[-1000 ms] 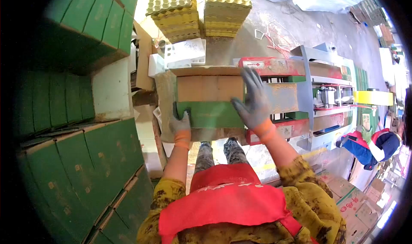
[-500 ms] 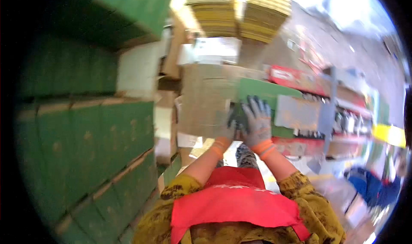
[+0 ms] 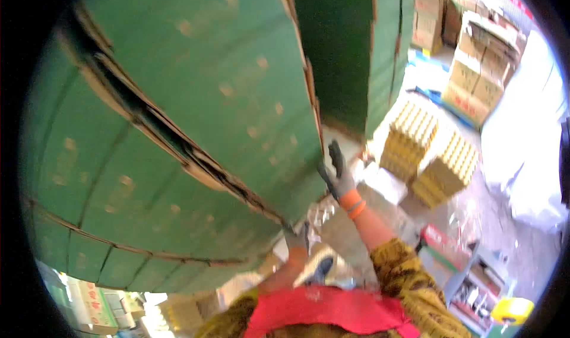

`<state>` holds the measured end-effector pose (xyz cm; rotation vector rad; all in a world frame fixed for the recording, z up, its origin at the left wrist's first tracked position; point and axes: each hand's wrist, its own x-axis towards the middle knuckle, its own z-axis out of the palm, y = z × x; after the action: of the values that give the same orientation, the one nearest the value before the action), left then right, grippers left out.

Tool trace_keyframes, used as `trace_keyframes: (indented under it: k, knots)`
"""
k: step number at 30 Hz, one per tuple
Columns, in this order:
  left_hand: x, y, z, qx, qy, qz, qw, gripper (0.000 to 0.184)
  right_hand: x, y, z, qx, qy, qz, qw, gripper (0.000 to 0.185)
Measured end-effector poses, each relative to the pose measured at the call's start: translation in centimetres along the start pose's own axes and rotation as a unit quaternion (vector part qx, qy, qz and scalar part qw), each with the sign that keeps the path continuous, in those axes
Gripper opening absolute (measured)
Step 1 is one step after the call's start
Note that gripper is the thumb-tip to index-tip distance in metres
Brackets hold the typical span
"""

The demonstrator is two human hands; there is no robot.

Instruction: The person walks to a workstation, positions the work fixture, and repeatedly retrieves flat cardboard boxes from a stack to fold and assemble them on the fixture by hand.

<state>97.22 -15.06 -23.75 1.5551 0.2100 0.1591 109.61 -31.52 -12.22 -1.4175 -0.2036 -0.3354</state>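
Note:
Large green cardboard boxes (image 3: 237, 94) are stacked in a wall across the left and middle. My right hand (image 3: 338, 177), in a grey glove with dark fingertips and an orange cuff, is raised beside a box's right edge, fingers apart. Whether its fingertips touch that edge I cannot tell. Lower down, my left hand (image 3: 295, 240) is at the bottom corner of the boxes, gloved and slightly blurred, its visible fingers spread and holding nothing that I can see. Between two green box faces is a dark green recess (image 3: 338, 53).
Stacks of yellow egg trays (image 3: 409, 139) stand on the floor to the right. Behind them are piled brown cartons (image 3: 475, 76) and a white plastic sheet (image 3: 525, 136). A grey-framed rack (image 3: 481, 278) and a yellow object (image 3: 512, 310) are at lower right.
The view has swung left toward the green boxes. My hands were close together over a dark green thing by the workbench; now they are apart, the right one raised beside the box edge.

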Motion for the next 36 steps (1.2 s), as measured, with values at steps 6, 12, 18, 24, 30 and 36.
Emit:
trace_keyframes:
  k: [6, 12, 18, 24, 30, 36]
  knots:
    - [-0.7, -0.6, -0.1, -0.139, 0.006, -0.032, 0.990, 0.068, 4.7, 0.1, 2.2, 0.118, -0.017, 0.049, 0.992, 0.058]
    - [0.7, 3.3, 0.9, 0.117, -0.117, 0.024, 0.986, 0.060, 7.5, -0.9, -0.2, 0.099, 0.011, 0.110, 0.989, 0.060]
    - [4.4, -2.6, -0.4, 0.296, -0.228, -0.047, 0.926, 0.035, 8.9, 1.1, -2.7, 0.045, -0.005, 0.065, 0.997, 0.051]
    - [6.7, -1.4, 2.7, 0.068, -0.345, -0.009, 0.936, 0.034, 12.4, -21.0, -4.1, -0.146, 0.030, -0.233, 0.961, 0.066]
    - [9.8, -0.2, 4.8, 0.206, -0.276, 0.306, 0.887, 0.036, 13.3, -50.9, 8.4, -0.338, 0.040, -0.442, 0.830, 0.046]
    - [9.3, -0.5, 6.6, 0.009, -0.260, 0.193, 0.946, 0.039, 21.8, -57.8, 14.7, -0.132, -0.377, -0.210, 0.892, 0.029]
